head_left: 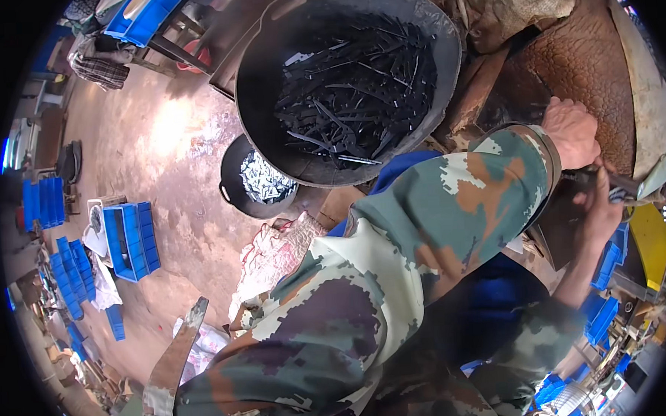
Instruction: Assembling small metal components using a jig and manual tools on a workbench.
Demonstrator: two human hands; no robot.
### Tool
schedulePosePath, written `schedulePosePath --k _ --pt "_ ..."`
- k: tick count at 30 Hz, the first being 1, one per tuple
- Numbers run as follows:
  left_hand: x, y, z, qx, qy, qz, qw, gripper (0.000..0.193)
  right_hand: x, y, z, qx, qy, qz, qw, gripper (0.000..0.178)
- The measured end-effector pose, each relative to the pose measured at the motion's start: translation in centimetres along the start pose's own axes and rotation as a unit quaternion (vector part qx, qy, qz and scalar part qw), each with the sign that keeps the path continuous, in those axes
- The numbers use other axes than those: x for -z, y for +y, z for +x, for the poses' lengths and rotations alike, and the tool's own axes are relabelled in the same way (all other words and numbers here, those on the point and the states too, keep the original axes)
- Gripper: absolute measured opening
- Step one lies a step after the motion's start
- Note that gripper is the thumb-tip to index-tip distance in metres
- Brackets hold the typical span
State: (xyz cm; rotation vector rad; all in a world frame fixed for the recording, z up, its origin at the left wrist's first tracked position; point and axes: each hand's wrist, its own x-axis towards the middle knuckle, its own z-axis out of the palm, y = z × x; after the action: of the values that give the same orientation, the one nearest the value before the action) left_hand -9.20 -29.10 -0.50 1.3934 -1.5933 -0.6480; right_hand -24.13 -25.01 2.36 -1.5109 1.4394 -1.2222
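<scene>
My left hand [570, 132] reaches to the far right in a camouflage sleeve. Its fingers are curled closed beside a brown, wrinkled leather-like cover [583, 67]; what they hold is hidden. Just below it, my right hand [604, 212] has its fingers bent round a dark, bar-like tool [581, 175] with a dull metal end; its exact kind is unclear. To the left of the cover stands a large black tub [259, 126], heaped with thin, dark blade-like strips [361, 95].
A smaller black bucket [232, 197] with small silvery pieces sits on the floor beside the tub. Blue plastic bins [130, 243] stand at the left. A patterned sack [272, 259] lies near my left arm. At the right is a yellow panel [653, 250].
</scene>
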Motion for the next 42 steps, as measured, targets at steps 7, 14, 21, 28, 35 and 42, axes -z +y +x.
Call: schedulePosePath --k 7,14,21,28,35,42 --pt "-0.7 1.1 0.0 -0.017 0.028 -0.041 0.999 0.033 2.1 2.6 10.8 -0.031 -0.004 -0.028 0.999 0.027" --pt "-1.6 1.6 0.2 -0.02 0.051 -0.056 0.997 0.031 1.7 4.5 13.0 0.01 -0.001 0.043 0.999 0.021" --pt "2.8 2.3 -0.3 -0.047 -0.02 -0.019 0.999 0.036 1.6 4.8 12.8 0.034 0.044 -0.052 0.997 0.032" --pt "19.2 -5.5 -7.0 -0.162 -0.111 0.137 0.971 0.036 0.2 3.6 12.5 -0.003 -0.013 -0.02 1.0 0.033" --pt "24.8 -12.9 -20.9 -0.03 -0.276 0.357 0.892 0.102 0.3 3.0 11.9 -0.01 -0.012 -0.05 0.999 0.035" --pt "22.1 -16.0 -23.2 0.01 -0.224 0.428 0.876 0.114 0.4 3.2 11.6 -0.008 -0.02 -0.043 0.999 0.037"
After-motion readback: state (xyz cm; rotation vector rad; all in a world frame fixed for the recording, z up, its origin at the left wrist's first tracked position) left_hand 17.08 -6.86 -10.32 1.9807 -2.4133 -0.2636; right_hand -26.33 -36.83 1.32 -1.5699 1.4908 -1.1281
